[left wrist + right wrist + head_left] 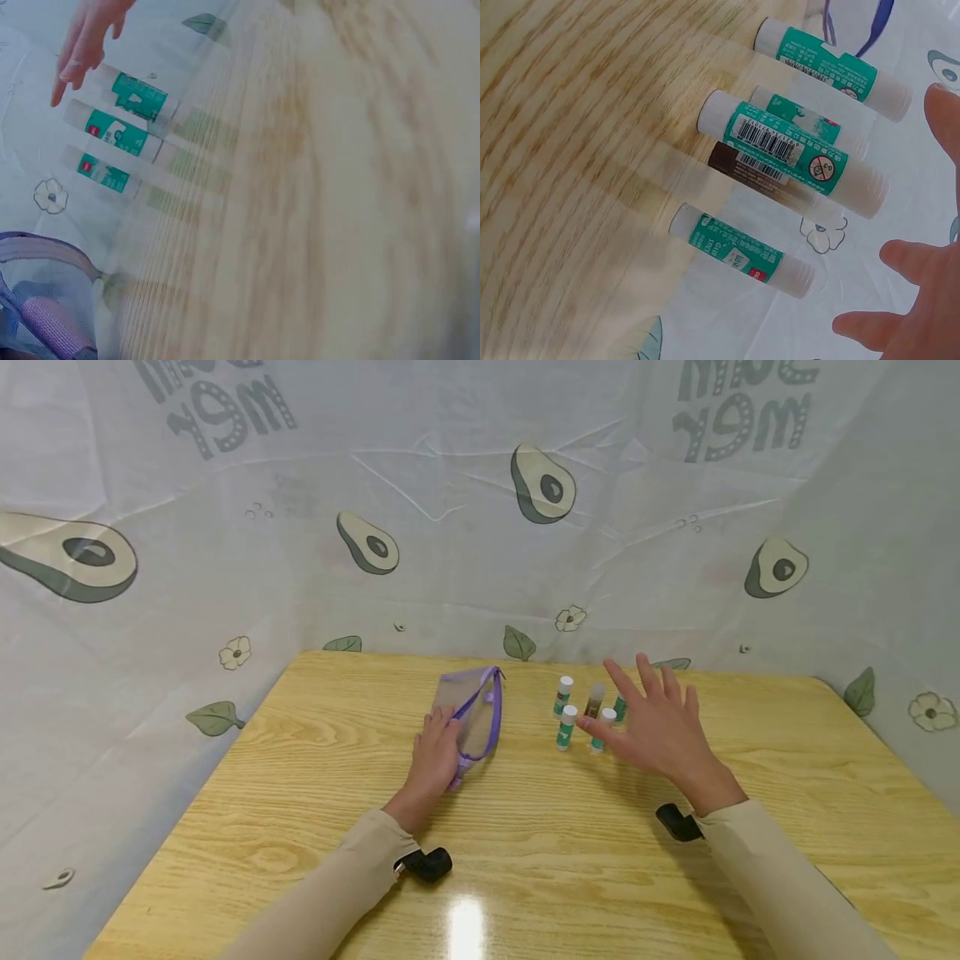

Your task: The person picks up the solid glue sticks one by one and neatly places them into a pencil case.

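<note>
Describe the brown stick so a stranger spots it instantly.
On the wooden table, right of the purple-trimmed pouch, four green-labelled tubes stand in a cluster. The brown stick stands among them. It alone shows brown where its neighbours show green.

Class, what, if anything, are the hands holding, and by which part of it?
The right hand holds nothing. The left hand touches the mesh pouch along its left side; whether it grips there cannot be told.

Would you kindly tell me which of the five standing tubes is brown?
It is the brown tube, in the middle of the back row in the head view; the other four tubes all wear green labels.
</note>
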### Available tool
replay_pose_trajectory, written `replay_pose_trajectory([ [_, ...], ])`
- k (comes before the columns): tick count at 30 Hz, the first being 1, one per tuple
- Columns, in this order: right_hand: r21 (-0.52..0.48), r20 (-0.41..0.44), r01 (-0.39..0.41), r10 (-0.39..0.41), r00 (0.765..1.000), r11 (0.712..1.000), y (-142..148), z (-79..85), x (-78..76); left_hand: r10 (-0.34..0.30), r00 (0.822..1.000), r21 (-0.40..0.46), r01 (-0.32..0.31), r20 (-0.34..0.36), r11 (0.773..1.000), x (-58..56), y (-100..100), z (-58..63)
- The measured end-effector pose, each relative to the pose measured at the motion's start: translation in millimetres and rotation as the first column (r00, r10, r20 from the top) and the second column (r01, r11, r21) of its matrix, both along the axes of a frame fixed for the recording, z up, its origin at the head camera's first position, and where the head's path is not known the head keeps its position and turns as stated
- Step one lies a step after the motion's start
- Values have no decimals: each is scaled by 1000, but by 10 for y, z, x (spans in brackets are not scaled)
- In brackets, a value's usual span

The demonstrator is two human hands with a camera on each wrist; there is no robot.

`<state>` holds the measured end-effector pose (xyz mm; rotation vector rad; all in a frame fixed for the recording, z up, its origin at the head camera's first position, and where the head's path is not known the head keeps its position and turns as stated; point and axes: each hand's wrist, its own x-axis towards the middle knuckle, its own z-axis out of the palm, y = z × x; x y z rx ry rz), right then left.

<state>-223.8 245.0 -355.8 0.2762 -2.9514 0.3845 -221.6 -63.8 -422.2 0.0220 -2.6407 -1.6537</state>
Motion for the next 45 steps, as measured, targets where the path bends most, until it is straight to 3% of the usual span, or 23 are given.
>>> replay_pose_trajectory([
  [3, 15, -4, 0, 0, 1000, 1000, -21, 12, -15, 11, 1000, 39, -10, -14, 999, 15, -36, -14],
  [8, -46, -8, -9, 9, 1000, 999, -26, 16, -36, 31, 999, 128, -28, -23, 991, 16, -90, -36],
  [11, -168, 26, -14, 19, 999, 986, -7, -11, -64, 31, 999, 170, -26, -25, 985, 17, -113, -35],
  [14, -354, 76, 34, -7, 997, 935, 42, -57, -101, 23, 999, 193, -18, -24, 981, 10, -119, -31],
  [17, -544, 106, 101, -51, 993, 833, 97, -107, -136, 20, 999, 184, -15, -27, 983, -8, -112, -33],
  [23, -834, 171, 181, -68, 983, 521, 153, -192, -216, 14, 998, 160, -5, -57, 987, -34, -85, -37],
  [24, -856, 180, 192, -70, 981, 480, 158, -206, -231, 15, 998, 161, -6, -59, 987, -36, -82, -39],
  [26, -877, 198, 210, -72, 978, 432, 165, -233, -252, 14, 998, 159, -5, -58, 987, -39, -77, -41],
  [31, -875, 242, 261, -98, 965, 408, 197, -311, -295, 20, 998, 159, -11, -56, 987, -45, -59, -65],
  [36, -844, 269, 312, -158, 950, 437, 206, -376, -300, 23, 999, 158, -16, -43, 987, -27, -34, -68],
  [39, -833, 281, 336, -188, 941, 438, 172, -399, -299, 24, 999, 160, -18, -35, 987, -12, -40, -61],
  [45, -853, 271, 326, -189, 944, 407, 100, -445, -315, 41, 998, 181, -34, -37, 983, -14, -75, -61],
])
